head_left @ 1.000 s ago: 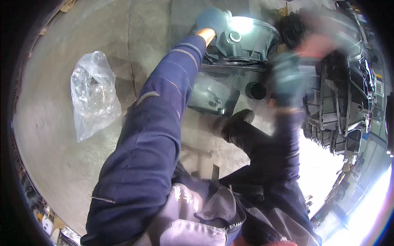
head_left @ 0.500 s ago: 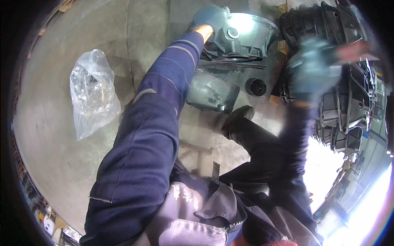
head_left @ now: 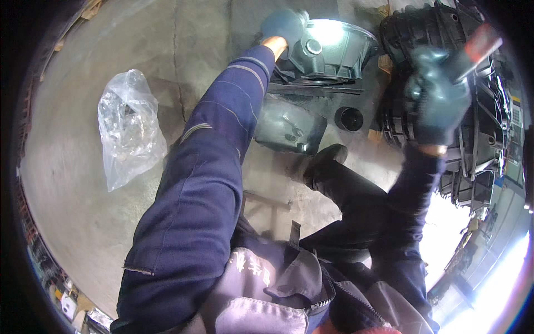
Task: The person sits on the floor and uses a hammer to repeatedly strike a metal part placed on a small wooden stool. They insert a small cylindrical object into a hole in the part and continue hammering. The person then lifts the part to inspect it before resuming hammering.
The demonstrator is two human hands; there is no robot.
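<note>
At the top of the view my gloved left hand is closed at the left side of a grey cast metal housing. Its fingers curl away, so what they grip is hidden. A flat dark plate lies beneath the housing. On the right, my gloved right hand is raised and closed round a dark-handled tool with a red end. The tool points up and right, apart from the housing; its kind cannot be made out. Behind that hand are several stacked dark ribbed castings.
A clear plastic bag with contents lies on the floor at left. Near my foot are a shiny tray with small parts in it and a black round cup-like part. Wooden pieces show beside the castings.
My right hand, blurred before, has moved slightly right and down; the tool in it has swung from nearly level to tilted upward. My left hand stays at the housing.
</note>
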